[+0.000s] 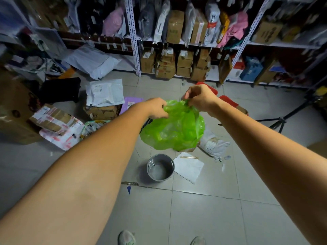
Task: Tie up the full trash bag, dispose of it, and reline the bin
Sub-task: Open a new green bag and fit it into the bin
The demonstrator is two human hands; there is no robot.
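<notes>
A bright green plastic trash bag (177, 129) hangs in the air in front of me, puffed out and translucent. My left hand (157, 107) pinches its top edge on the left side. My right hand (200, 97) grips the top edge on the right, slightly higher. Below the bag, a small round grey bin (160, 167) stands upright on the tiled floor with no liner visible in it. The bag's mouth is hidden behind my fingers.
Parcels and cardboard boxes (101, 110) lie on the floor to the left. A white sheet (188, 167) and a white mailer (215, 144) lie right of the bin. Shelves of packages (177, 50) line the far wall. A black tripod (281, 121) stands at right. My shoes (126, 237) show below.
</notes>
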